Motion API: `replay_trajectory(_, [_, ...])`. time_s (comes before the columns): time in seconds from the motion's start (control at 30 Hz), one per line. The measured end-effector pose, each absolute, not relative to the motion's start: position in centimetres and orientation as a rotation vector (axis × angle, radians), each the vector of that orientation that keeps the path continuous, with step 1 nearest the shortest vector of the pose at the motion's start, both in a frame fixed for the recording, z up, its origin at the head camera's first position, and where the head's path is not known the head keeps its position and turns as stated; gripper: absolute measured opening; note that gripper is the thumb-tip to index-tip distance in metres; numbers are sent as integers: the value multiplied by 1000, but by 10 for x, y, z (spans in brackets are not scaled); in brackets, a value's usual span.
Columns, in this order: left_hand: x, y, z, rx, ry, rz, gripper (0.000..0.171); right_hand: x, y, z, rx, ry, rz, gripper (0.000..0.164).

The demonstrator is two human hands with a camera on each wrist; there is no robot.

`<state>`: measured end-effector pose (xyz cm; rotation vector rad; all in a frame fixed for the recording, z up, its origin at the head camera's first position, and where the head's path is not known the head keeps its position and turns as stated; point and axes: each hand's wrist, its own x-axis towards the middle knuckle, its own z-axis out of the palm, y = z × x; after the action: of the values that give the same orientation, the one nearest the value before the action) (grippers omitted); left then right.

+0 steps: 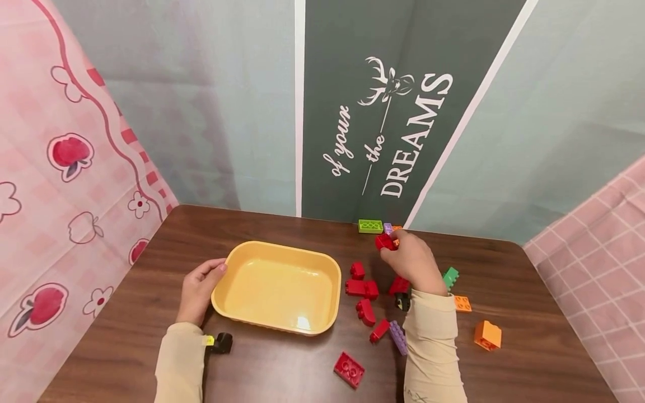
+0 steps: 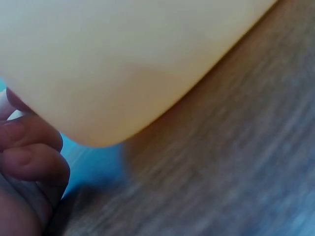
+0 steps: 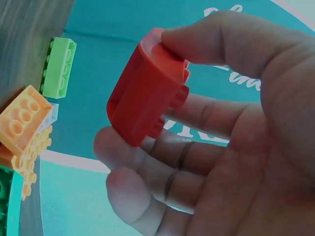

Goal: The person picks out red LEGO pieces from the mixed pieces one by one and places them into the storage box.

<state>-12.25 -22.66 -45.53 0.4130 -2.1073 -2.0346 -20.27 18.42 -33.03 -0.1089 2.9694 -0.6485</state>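
My left hand (image 1: 200, 288) grips the left rim of a yellow plastic tray (image 1: 277, 294), thumb on top. In the left wrist view its curled fingers (image 2: 37, 160) lie against the tray's outer wall (image 2: 123, 93). My right hand (image 1: 415, 262) pinches a red toy brick (image 3: 147, 91) with a rounded side, raised near the back of the table. The thumb presses one end and the fingers support the other, with the studs facing the palm. Below the right hand, another red brick (image 1: 398, 285) is partly covered by the wrist.
Several red bricks (image 1: 361, 289) lie right of the tray, a purple brick (image 1: 398, 337) beside them. A flat red brick (image 1: 349, 369) lies nearer the front. Orange bricks (image 1: 487, 336) and a green one (image 1: 450, 277) are farther right; a lime brick (image 1: 370, 226) sits by the back cloth.
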Motion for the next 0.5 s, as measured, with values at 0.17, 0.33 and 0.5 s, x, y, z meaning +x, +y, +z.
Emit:
replay_trajectory(0.17, [-123,-227,-454,412,-2104,-2042,48,-201,181,-324,-135,2981,-649,53])
replay_trajectory(0.33, [-124,-228,-454,403,-2107,-2035,50,-196,176,-320,-142,2987,-653,54])
replay_trajectory(0.5, [-124,-227,-455,394,-2087,-2065,50,-191,168,-318,-157,2992,-660,52])
